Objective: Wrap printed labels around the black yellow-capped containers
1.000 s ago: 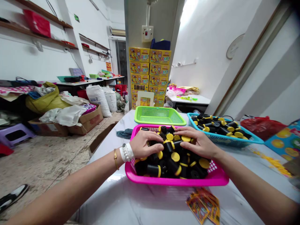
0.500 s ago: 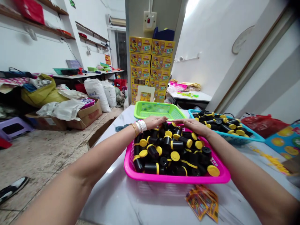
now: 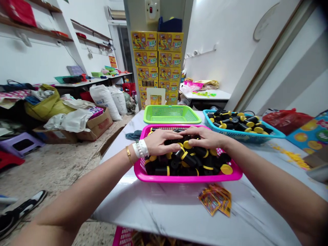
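A pink basket [image 3: 179,178] full of small black cylinders with yellow caps [image 3: 188,159] stands on the white marbled table in front of me. My left hand [image 3: 160,141] lies palm down over the left part of the heap, its fingers stretched toward the middle and its thumb apart. From the other side my right hand [image 3: 205,137] rests on the cylinders, fingers extended and thumb spread. The fingertips of both hands come close together above the far part of the heap. Neither hand visibly grips a cylinder; the undersides of the palms are hidden.
Behind stands a green basket [image 3: 172,119], and a blue basket [image 3: 243,136] of similar cylinders is to the right. Orange printed packets [image 3: 216,200] lie in front. Yellow pieces [image 3: 292,157] are scattered at right. A dark cloth [image 3: 133,135] lies left; stacked yellow boxes [image 3: 157,65] rise behind.
Both hands have drawn back from the basket's far rim onto the heap, and some cylinders have shifted. The view has tilted down, showing another pink basket below the table edge.
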`<state>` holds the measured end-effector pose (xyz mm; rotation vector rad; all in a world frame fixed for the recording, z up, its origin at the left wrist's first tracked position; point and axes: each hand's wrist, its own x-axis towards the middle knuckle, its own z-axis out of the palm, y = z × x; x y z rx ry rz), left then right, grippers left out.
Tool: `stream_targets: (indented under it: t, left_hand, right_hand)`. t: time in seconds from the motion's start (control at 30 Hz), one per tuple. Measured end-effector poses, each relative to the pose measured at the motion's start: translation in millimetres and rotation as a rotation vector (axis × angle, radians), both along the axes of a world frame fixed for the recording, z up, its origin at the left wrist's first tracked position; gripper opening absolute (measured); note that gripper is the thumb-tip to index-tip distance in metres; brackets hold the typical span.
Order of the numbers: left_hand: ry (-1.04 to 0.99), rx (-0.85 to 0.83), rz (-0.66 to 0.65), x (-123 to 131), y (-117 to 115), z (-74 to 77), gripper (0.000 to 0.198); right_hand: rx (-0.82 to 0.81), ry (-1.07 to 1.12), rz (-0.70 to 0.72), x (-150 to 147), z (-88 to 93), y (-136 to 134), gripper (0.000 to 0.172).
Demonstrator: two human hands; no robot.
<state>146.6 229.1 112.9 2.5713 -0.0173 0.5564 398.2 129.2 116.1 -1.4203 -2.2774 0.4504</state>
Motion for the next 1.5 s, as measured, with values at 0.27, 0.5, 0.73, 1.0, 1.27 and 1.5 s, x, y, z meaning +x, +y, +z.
stream_targets:
  t: [0.27, 0.5, 0.73, 1.0, 1.27, 1.5]
  left_hand:
    - [-0.238, -0.069, 0.021, -30.4, -37.8, -3.8, 0.053]
    - [-0.412, -0.289, 0.201, -58.5, -60.1, -12.5, 0.051]
    - [-0.477, -0.452, 0.315, -96.5, -97.8, -29.5, 0.036]
    - [-0.417, -0.628, 0.286, -132.7, -198.0, -97.3, 0.022]
    - [-0.353, -0.491, 0.402, -139.1, -246.0, -127.0, 0.022]
    - [-0.247, -0.555, 0.533, -149.3, -252.1, -140.5, 0.021]
  right_hand:
    - [0.141, 0.127, 0.075, -23.3, 6.1, -25.2, 0.044]
    - [0.197, 0.284, -0.11, -22.3, 6.8, -28.6, 0.034]
    - [0.433, 0.396, -0.367, -20.0, 18.0, -76.5, 0.027]
    - [0.61, 0.028, -0.525, -77.4, -29.3, -156.1, 0.018]
    - [0.26, -0.222, -0.63, -87.2, -23.9, -118.4, 0.031]
    - [0.424, -0.48, -0.488, -92.7, -39.3, -146.7, 0.052]
